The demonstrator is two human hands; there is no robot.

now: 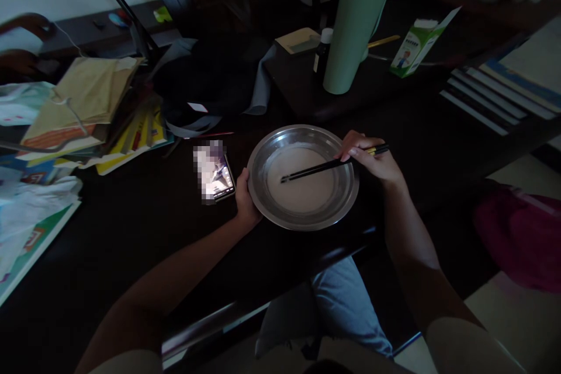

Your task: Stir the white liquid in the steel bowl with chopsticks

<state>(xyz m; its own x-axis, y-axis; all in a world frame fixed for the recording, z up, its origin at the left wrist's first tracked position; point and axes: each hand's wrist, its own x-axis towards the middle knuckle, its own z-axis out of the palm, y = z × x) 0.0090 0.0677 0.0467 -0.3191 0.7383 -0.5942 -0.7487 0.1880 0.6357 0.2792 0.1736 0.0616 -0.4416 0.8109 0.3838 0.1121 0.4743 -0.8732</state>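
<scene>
A round metal bowl [346, 201] stands on the dark table in front of me, with a smooth whitish mixture [302, 196] in its bottom. My left hand [246, 201] grips the bowl's left rim, thumb on top and the other fingers hidden beneath. Over the right rim, my right hand [366, 155] is closed around a pair of black chopsticks [313, 169] with gold bands. Their tips point left and down at the mixture; whether they touch it I cannot tell. Just left of the bowl lies a lit phone [219, 172], its screen partly blurred out.
Behind the bowl stand a tall green flask [357, 23], a dark bottle [323, 49] and a green-white carton [414, 49]. Books [495, 93] are stacked at right. Papers and envelopes [87, 93] pile up at left, beside a black bag [214, 79]. The table's front edge is near my lap.
</scene>
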